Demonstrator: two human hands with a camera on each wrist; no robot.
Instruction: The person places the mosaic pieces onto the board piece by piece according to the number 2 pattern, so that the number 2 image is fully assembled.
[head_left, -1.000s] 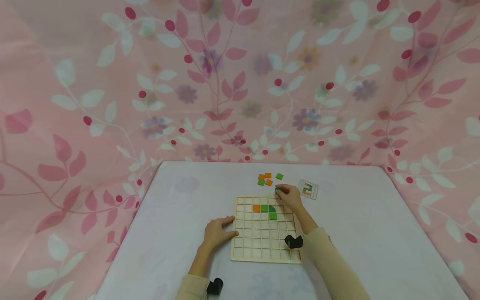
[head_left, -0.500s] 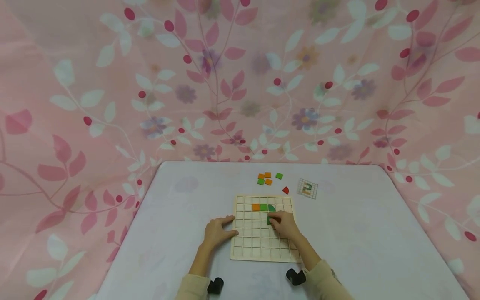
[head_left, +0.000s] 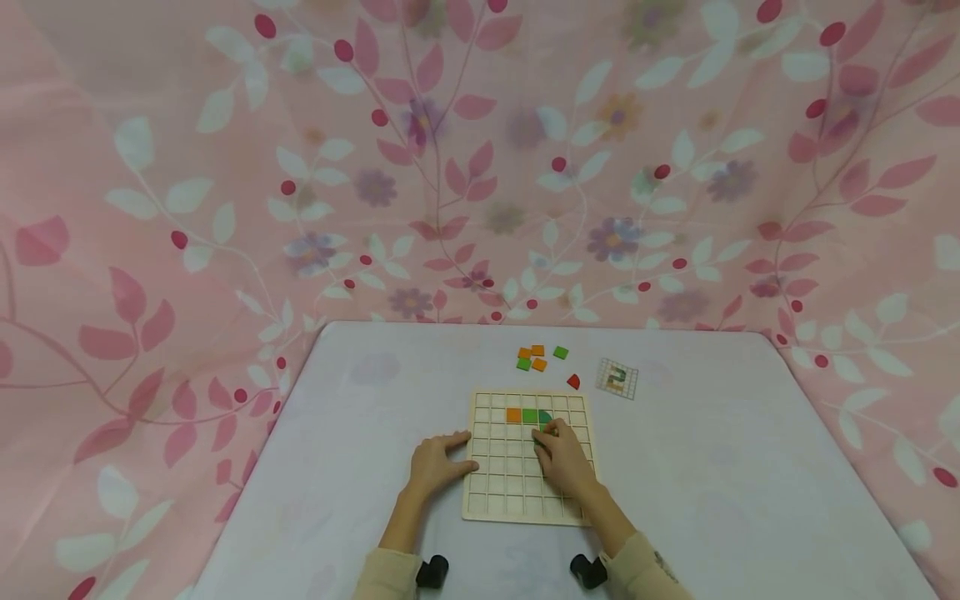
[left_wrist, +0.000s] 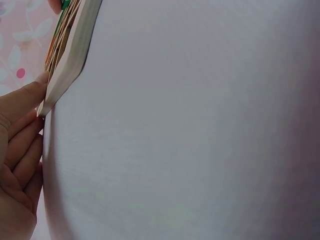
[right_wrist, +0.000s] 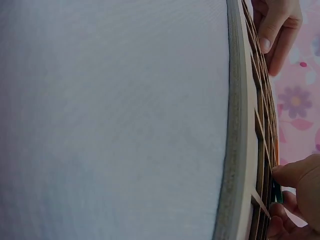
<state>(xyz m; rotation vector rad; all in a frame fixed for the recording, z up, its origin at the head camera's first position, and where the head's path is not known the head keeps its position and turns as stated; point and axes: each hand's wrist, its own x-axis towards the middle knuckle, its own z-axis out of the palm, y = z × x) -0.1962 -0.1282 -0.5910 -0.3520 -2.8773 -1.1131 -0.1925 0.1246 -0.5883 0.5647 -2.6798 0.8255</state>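
A wooden grid board [head_left: 502,492] lies on the table. In its upper part sit an orange square tile [head_left: 513,415], a light green square tile [head_left: 530,415] and a dark green rounded tile [head_left: 545,416]. My right hand [head_left: 566,460] is over the board just below them and partly covers another green tile. Its thumb and fingers pinch a dark green tile [right_wrist: 278,193], whose shape is mostly hidden. My left hand [head_left: 435,465] touches the board's left edge, thumb and forefinger spread apart. In the left wrist view, the left thumb [left_wrist: 30,95] rests on the board's rim.
Beyond the board are several loose orange square tiles [head_left: 538,351] and light green square tiles [head_left: 561,352]. A red quarter-round tile [head_left: 573,382] lies nearer the board. To its right is a gridded pattern card [head_left: 617,378] showing a figure 2.
My right hand has come from beyond the board's far edge down onto the grid with the dark green tile, uncovering the red tile. The left hand has stayed at the board's edge.
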